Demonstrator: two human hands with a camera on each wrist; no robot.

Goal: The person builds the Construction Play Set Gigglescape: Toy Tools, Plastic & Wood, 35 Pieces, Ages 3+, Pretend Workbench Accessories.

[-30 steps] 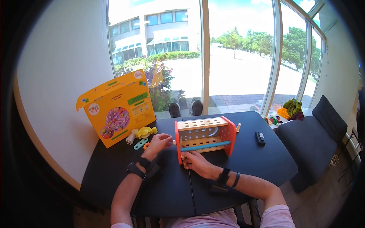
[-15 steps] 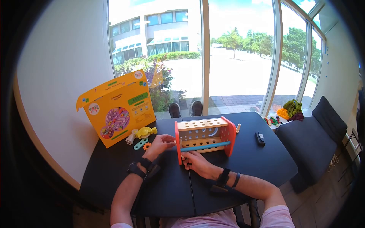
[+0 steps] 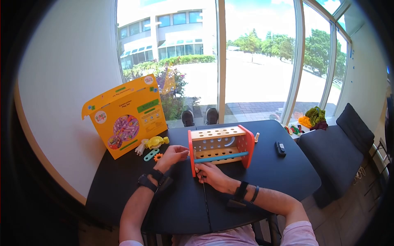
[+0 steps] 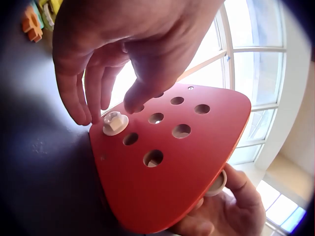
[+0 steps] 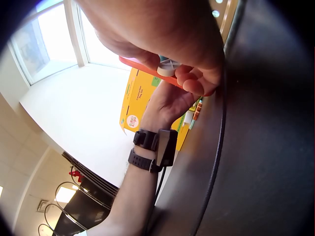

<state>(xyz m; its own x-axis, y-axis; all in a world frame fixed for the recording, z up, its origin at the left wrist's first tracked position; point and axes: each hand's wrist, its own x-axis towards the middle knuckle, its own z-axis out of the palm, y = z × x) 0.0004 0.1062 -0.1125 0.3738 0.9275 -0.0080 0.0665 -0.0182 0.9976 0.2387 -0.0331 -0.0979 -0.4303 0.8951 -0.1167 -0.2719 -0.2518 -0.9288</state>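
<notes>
A toy tool box with red end panels, drilled wooden slats and a blue rod (image 3: 221, 158) stands on the table. My left hand (image 3: 171, 157) is at the outer side of its left red panel (image 4: 187, 152). A white hex bolt head (image 4: 115, 124) sits in one of that panel's holes, between my left thumb and fingers, which stand apart from it. My right hand (image 3: 214, 176) is at the panel's near lower edge. Its thumb and fingers pinch a white round-headed screw (image 5: 168, 68) by the panel's inner side; the screw's shank is hidden.
A yellow play set box (image 3: 131, 117) stands at the back left. Before it lie a yellow toy piece (image 3: 156, 142), a teal slotted strip (image 3: 151, 155) and an orange gear (image 3: 158, 157). A wooden peg (image 3: 257, 137) and a black device (image 3: 280, 149) are to the right.
My left hand's fingers have moved slightly at the panel's outer side, and the white piece seen at its fingertips is now hidden in the head view. My right hand stays put.
</notes>
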